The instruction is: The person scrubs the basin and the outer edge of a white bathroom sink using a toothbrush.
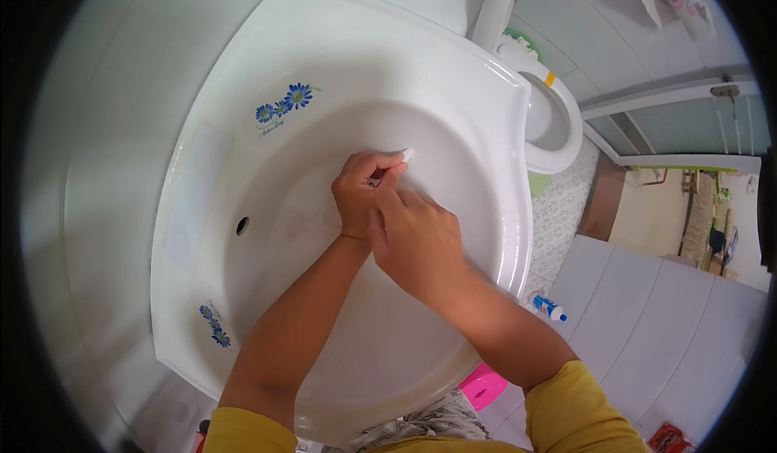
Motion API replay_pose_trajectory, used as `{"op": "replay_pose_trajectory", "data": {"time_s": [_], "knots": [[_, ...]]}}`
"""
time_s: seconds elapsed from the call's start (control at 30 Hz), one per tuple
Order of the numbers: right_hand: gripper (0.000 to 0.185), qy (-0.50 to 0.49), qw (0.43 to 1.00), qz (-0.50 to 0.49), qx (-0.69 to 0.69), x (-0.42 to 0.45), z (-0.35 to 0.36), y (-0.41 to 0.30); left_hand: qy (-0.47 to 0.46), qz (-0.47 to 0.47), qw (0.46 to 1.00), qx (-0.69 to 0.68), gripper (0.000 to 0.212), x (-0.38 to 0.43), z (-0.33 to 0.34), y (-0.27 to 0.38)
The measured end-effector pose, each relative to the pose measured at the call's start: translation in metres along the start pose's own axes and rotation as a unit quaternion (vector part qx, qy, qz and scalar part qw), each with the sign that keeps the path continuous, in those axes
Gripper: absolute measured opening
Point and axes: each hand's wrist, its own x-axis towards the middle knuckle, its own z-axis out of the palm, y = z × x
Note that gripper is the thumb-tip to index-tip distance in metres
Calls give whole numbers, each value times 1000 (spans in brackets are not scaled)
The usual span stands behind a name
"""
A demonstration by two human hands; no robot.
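Both hands are over the bowl of a white ceramic washbasin [340, 356] with blue flower decals [298, 96]. My left hand [363, 192] has its fingers curled, thumb and fingertips closed on a small white object [407, 154] whose kind I cannot tell. Crossing in front of its palm, my right hand [419, 234] is slightly blurred, its fingers bent near the left fingers; whether it grips anything is hidden. The dark overflow hole [243, 225] shows in the basin's left wall.
A toilet [567, 119] stands beyond the basin's right rim. On the floor at right lie a blue and white bottle [548, 307] and a red object [669, 438]. Below the basin is a pink plastic item [484, 386]. A glazed door [686, 128] is at upper right.
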Motion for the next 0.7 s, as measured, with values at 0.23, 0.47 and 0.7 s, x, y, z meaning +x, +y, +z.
{"op": "replay_pose_trajectory", "data": {"time_s": [0.23,0.47,0.7], "knots": [[21,158,948,-263,89,0,24,-5,-30,78,996,42,11,-14,-4,15],[15,114,931,-338,76,-3,29,-9,-58,59,994,75,11,-33,11,21],[9,14,946,-291,144,-7,36,-8,-10,71,997,7,11,-40,30,27]]}}
